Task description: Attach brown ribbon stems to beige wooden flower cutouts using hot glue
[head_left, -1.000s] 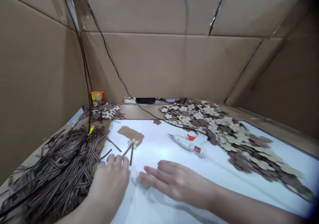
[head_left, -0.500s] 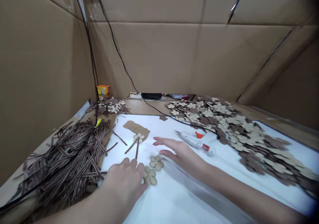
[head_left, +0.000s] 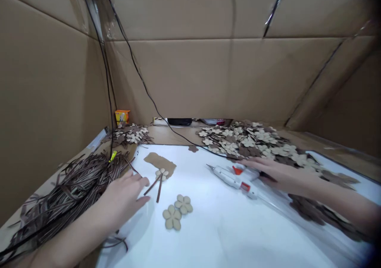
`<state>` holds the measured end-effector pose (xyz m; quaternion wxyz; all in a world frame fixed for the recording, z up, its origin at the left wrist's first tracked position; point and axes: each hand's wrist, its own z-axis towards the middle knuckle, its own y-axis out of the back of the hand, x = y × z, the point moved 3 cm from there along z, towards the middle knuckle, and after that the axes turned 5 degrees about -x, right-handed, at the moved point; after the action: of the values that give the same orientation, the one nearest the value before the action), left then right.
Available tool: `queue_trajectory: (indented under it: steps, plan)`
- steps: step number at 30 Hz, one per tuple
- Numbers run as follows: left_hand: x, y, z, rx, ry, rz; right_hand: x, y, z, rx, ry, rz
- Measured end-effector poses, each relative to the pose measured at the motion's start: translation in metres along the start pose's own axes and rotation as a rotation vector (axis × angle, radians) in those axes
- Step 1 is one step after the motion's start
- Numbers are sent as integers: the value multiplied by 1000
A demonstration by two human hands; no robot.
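My left hand (head_left: 126, 192) is above the right edge of a heap of thin brown strips (head_left: 80, 188), its fingers stretched and thumb apart, nothing visible in it. My right hand (head_left: 276, 172) reaches over the handle of a white glue gun (head_left: 232, 178), fingers extended toward a pile of beige and brown flower cutouts (head_left: 250, 137); whether it touches them I cannot tell. Between the hands, two beige flower cutouts (head_left: 172, 217) lie overlapping on the white board (head_left: 208, 236). Farther back, a small flower with two strips (head_left: 160, 188) lies against a brown scrap (head_left: 159, 162).
Cardboard walls (head_left: 184, 77) enclose the work surface. A black cord (head_left: 143, 81) hangs down and runs across the board to the glue gun. At the back left are a smaller flower pile (head_left: 131, 134) and an orange box (head_left: 122, 116). One brown flower (head_left: 193, 149) lies near the back edge.
My left hand has moved left, away from the two beige flowers, to the strips. My right hand has swung right, over the glue gun handle. The view has shifted slightly.
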<state>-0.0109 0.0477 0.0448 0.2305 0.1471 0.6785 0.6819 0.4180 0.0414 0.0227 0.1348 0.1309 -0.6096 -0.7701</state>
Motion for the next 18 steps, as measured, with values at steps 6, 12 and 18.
queue_trajectory:
  steps: [6,12,18]
  plan:
    - [3,6,-3,-24,31,6,14,-17,8,72,166,-18]
    - [-22,9,-24,104,-74,113,25,-20,17,39,249,-54]
    - [-33,-12,-38,-76,-326,-112,68,-18,12,9,-41,252]
